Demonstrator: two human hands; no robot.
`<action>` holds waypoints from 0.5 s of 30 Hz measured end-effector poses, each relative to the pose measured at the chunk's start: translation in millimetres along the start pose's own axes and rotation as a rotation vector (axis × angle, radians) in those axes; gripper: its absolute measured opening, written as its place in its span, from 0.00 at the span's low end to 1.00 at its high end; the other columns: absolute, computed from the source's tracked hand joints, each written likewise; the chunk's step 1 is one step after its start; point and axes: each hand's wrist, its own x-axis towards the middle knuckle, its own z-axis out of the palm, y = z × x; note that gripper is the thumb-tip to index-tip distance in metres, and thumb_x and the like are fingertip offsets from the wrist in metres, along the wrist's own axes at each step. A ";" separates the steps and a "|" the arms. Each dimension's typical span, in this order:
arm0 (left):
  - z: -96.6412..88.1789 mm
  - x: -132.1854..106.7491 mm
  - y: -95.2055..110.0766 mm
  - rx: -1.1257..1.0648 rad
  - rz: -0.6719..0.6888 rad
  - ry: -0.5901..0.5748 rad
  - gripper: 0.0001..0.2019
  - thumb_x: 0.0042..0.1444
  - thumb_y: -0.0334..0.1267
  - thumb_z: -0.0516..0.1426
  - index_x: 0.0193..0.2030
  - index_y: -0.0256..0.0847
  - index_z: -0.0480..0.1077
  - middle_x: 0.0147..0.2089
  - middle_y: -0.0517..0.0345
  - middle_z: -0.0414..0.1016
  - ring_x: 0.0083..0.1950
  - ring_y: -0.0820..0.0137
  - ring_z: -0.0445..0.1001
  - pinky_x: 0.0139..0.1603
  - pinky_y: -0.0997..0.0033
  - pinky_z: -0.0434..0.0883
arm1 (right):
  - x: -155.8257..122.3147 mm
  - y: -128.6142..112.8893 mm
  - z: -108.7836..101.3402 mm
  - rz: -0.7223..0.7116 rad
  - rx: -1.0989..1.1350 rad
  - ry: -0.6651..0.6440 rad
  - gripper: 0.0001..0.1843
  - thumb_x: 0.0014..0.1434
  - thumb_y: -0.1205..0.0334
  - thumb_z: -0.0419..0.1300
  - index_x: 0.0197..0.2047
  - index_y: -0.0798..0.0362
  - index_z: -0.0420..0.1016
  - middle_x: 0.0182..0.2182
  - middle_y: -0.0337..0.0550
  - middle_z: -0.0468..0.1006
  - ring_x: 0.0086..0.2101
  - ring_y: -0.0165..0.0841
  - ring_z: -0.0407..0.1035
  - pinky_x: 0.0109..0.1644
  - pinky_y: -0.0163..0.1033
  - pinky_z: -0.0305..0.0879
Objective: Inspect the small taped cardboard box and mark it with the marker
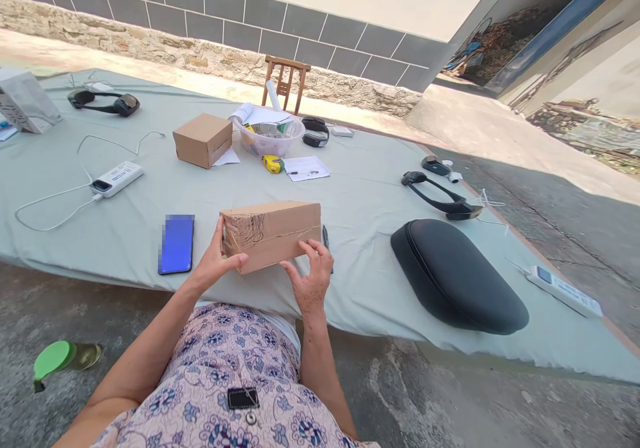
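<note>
A long brown cardboard box (280, 235) lies near the front edge of the cloth-covered table, with dark scribbles on its left part. My left hand (220, 258) grips its left end, the thumb across the near face and the fingers along the side. My right hand (313, 271) touches the near face toward the right end with its fingertips, thumb and fingers spread apart. Partly hidden behind the box's right end is a dark pen (326, 238). A smartphone (177, 245) with a blue screen rests to the left of the box.
Farther back stand another cardboard box (203, 140), a plastic basket (270, 143), a yellow tape measure (273, 163) and a paper (307, 168). A black cushion (457, 278) and black headsets (440, 195) lie right. A power strip (117, 179) with a cable lies left.
</note>
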 end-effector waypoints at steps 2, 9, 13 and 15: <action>-6.1 0.9 2.0 0.000 -0.016 -0.074 0.62 0.44 0.60 0.68 0.78 0.47 0.35 0.78 0.43 0.46 0.77 0.46 0.48 0.69 0.48 0.64 | -0.4 11.4 -5.8 0.117 0.020 0.056 0.32 0.56 0.43 0.68 0.59 0.49 0.71 0.55 0.54 0.71 0.58 0.46 0.66 0.61 0.58 0.65; -23.8 3.0 4.6 0.087 0.034 -0.157 0.65 0.41 0.61 0.68 0.78 0.48 0.34 0.80 0.47 0.39 0.79 0.45 0.42 0.72 0.47 0.59 | -4.9 28.2 -16.9 0.565 0.446 -0.070 0.29 0.57 0.46 0.65 0.57 0.53 0.71 0.45 0.49 0.79 0.40 0.34 0.75 0.48 0.46 0.74; -30.7 1.3 6.7 0.096 0.033 -0.185 0.64 0.41 0.60 0.68 0.78 0.50 0.35 0.80 0.49 0.40 0.79 0.45 0.42 0.73 0.48 0.58 | -3.6 25.5 -19.2 0.565 0.442 -0.011 0.19 0.59 0.46 0.62 0.41 0.54 0.76 0.36 0.44 0.80 0.38 0.35 0.74 0.44 0.42 0.72; -34.7 0.6 7.2 0.102 0.042 -0.211 0.63 0.42 0.59 0.69 0.78 0.50 0.35 0.80 0.50 0.40 0.79 0.46 0.42 0.73 0.49 0.57 | -2.5 25.2 -21.0 0.550 0.403 0.000 0.19 0.60 0.45 0.60 0.37 0.54 0.75 0.32 0.41 0.79 0.35 0.33 0.73 0.41 0.40 0.71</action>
